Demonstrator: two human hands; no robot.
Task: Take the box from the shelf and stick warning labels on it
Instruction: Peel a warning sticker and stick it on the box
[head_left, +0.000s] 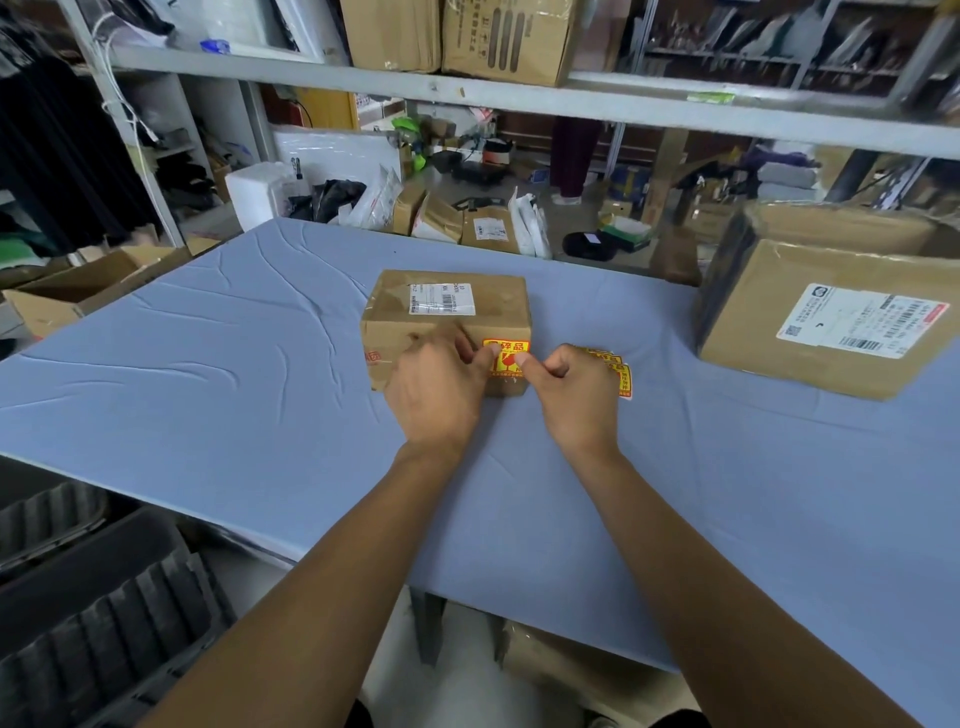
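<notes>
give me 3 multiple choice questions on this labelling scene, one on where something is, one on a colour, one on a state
1. Where is the small box that the hands are working on?
A. on the blue table
B. on the upper shelf
C. on the floor

2. What colours is the warning label on the box's near side?
A. green and white
B. yellow and red
C. black and silver

3. What are the hands doing with that label?
A. both rest flat on the table, away from the box
B. left hand and right hand both touch it with their thumbs
C. one hand lifts the box into the air

Answers:
1. A, the box sits on the blue table.
2. B, it is yellow with red print.
3. B, both thumbs meet on the label, and the right hand also grips spare labels.
</notes>
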